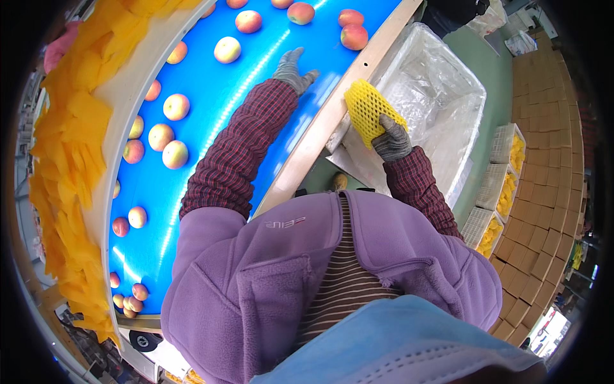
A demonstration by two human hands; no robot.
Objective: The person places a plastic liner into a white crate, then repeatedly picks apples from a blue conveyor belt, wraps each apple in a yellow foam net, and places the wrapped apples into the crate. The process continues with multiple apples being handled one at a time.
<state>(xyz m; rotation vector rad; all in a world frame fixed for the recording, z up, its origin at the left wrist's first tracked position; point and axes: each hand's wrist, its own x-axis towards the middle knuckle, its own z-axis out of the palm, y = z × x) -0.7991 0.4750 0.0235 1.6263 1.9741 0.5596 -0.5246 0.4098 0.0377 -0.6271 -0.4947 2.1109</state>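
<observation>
My left hand (294, 73), in a grey knit glove, reaches over the blue conveyor belt (216, 103) with fingers spread and nothing in it. Several red and yellow apples lie on the belt; a pale yellow apple (227, 50) is left of that hand, and a red apple (354, 37) lies near the wooden rail. My right hand (393, 140), gloved too, grips a yellow foam net sleeve (374, 111) by its lower end, over the near side of a white crate lined with clear plastic. Whether the sleeve holds anything is unclear.
The wooden rail (307, 158) edges the belt. Right of it stands the lined crate (475, 120). Yellow foam sleeves are heaped along the shelf (76, 158) on the far left. White baskets (485, 187) of yellow sleeves and stacked cardboard boxes (542, 192) stand at the right.
</observation>
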